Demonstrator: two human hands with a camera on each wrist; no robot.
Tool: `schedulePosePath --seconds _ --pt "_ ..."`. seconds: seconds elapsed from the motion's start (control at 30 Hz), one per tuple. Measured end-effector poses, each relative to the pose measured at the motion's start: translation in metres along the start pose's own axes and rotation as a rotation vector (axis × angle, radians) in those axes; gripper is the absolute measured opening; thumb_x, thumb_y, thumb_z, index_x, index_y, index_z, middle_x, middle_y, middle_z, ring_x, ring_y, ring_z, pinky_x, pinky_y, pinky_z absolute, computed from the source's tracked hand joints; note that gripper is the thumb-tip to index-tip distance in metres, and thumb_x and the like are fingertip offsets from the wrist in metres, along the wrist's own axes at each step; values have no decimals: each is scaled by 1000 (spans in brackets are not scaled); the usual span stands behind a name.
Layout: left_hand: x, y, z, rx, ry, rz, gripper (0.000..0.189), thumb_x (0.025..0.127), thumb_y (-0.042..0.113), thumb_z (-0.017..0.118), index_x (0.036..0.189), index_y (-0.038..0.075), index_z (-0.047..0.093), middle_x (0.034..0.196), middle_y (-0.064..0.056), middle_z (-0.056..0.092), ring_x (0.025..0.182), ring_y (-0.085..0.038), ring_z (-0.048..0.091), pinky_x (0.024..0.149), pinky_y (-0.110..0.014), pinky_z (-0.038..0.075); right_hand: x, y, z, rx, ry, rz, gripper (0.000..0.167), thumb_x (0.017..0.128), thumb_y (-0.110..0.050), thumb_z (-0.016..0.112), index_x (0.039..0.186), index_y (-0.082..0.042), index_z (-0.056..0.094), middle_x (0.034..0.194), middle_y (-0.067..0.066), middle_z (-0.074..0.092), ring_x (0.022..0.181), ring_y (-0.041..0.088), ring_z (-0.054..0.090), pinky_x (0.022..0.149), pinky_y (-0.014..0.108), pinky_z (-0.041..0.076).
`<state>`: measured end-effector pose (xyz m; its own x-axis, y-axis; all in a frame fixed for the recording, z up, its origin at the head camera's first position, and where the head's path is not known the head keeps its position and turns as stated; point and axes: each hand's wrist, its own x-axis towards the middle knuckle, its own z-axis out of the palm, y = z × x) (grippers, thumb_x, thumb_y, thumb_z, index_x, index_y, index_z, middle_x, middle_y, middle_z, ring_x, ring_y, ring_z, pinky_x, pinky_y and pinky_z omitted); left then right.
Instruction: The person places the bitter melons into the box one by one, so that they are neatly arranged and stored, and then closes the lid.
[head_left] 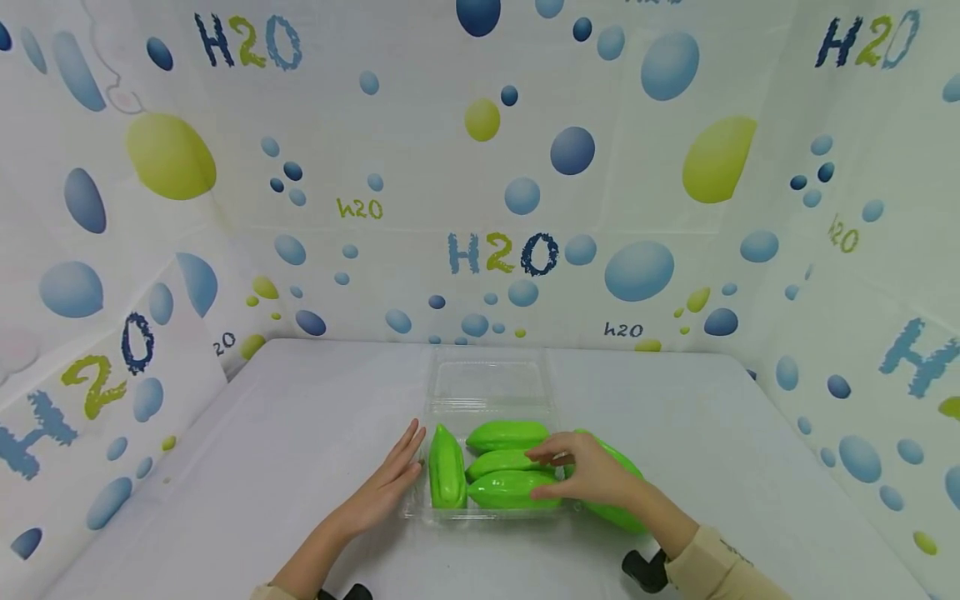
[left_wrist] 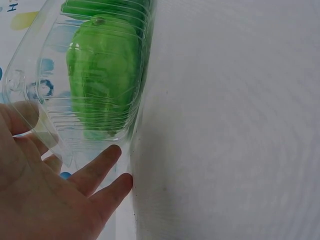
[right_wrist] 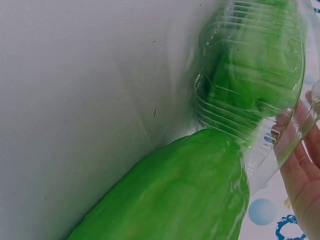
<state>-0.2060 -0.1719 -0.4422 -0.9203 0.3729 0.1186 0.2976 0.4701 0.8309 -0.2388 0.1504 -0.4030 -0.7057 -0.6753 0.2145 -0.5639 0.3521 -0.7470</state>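
A clear plastic clamshell box (head_left: 491,514) lies with its lid (head_left: 491,382) folded back. Inside are several glossy bright green, long tapered pieces, like toy cucumbers: one lengthwise at the left (head_left: 447,471), the others crosswise, the front one (head_left: 506,490) nearest. My left hand (head_left: 382,487) rests beside the box's left wall, fingers straight and spread; the left wrist view shows fingertips by the box's corner. Over the box's right end, my right hand (head_left: 592,475) touches the green pieces with thumb and fingers apart. Green also shows outside the box (head_left: 617,515), partly hidden under that hand.
A white cloth-covered table (head_left: 300,433) lies under everything. Patterned sheets (head_left: 420,150) with bubbles and lettering stand behind and at both sides. In the right wrist view, a large green piece (right_wrist: 185,190) lies against the box's outer right end.
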Motion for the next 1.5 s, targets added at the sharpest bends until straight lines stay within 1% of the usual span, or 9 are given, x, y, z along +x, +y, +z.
schedulePosePath --seconds 0.3,0.53,0.73,0.93,1.0,1.1,1.23,1.33,1.5 --pt "1 -2 1 -1 -4 -19 51 101 19 33 147 6 13 153 -9 -3 138 -30 -4 107 -53 4 -2 -4 -2 32 17 20 50 74 -22 77 114 3 60 110 14 63 95 29 60 83 39 49" --pt "1 -1 0 12 -3 -22 51 101 20 32 147 6 12 153 -9 -3 138 -30 -3 107 -53 4 -4 -4 -8 24 42 33 53 76 -27 75 117 2 58 114 15 61 100 30 58 84 43 47" --pt "0 -1 -1 13 -5 -16 52 101 21 32 147 6 12 153 -9 -3 138 -30 -4 107 -53 4 -5 -3 -13 8 76 31 54 75 -31 75 117 0 59 115 15 60 102 34 56 85 46 47" --pt "0 -1 -2 7 -6 -8 51 101 19 32 147 6 13 153 -9 -3 138 -30 -4 107 -53 3 -8 -4 -20 6 99 37 54 76 -27 76 119 -1 58 119 14 58 104 33 56 85 46 47" --pt "0 -1 -2 6 -7 -10 51 101 19 32 147 6 13 153 -9 -3 138 -30 -4 107 -53 3 -9 -6 -22 -5 106 46 53 76 -25 76 120 -2 58 120 13 58 104 29 56 85 44 47" --pt "0 -1 -2 8 -6 -11 51 101 19 31 147 5 12 153 -10 -3 138 -30 -4 107 -53 3 -11 -17 -26 -11 121 66 51 76 -21 76 120 -3 58 119 12 58 103 27 57 85 45 46" --pt "1 -1 -2 12 -4 -10 51 101 19 31 146 5 12 153 -10 -3 138 -31 -4 107 -53 3 -14 -25 -31 1 144 96 50 76 -17 76 120 -3 58 118 11 59 104 30 56 87 50 44" --pt "1 -1 -2 14 -2 -12 51 101 19 31 146 5 12 153 -10 -3 138 -31 -4 106 -54 4 -17 -16 -33 -13 152 102 50 76 -19 76 121 -5 57 119 10 59 105 30 56 87 47 45" --pt "1 -1 -2 16 1 -8 51 101 18 31 146 5 12 153 -10 -3 138 -31 -4 106 -54 4 -23 -3 -38 6 167 87 51 76 -24 75 122 -9 57 121 8 58 106 31 56 88 42 46"
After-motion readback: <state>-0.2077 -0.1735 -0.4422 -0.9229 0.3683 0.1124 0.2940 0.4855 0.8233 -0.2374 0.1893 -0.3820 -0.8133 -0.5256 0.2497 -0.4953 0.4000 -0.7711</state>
